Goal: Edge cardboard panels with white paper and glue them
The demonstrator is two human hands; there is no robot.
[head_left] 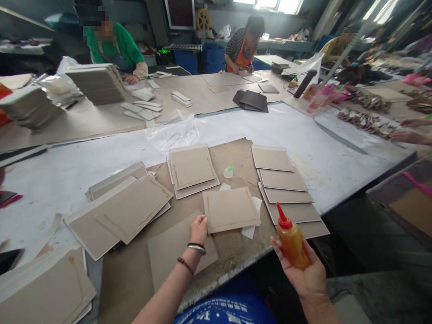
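My left hand (198, 230) is closed at the left edge of a beige board panel (232, 209), gripping it there. Lines of glue run near that panel's edges. In my right hand (308, 274) is a squeeze bottle (293, 245) of amber glue, its red nozzle pointing up. A bare panel (168, 252) lies flat under my left wrist. Overlapping panels (283, 180) form a column on the right. More glue-streaked panels (191, 168) lie behind and to the left. A small clear bottle (228, 171) with a green tip stands behind the held panel.
A clear plastic bag (175, 130) lies on the white table covering (280, 130). Dark sheets (250, 100) and tall board stacks (96, 83) sit farther back. Co-workers (241, 45) are across the table, and another person's hands (410, 132) show at right. The table's front edge (236, 270) is close to me.
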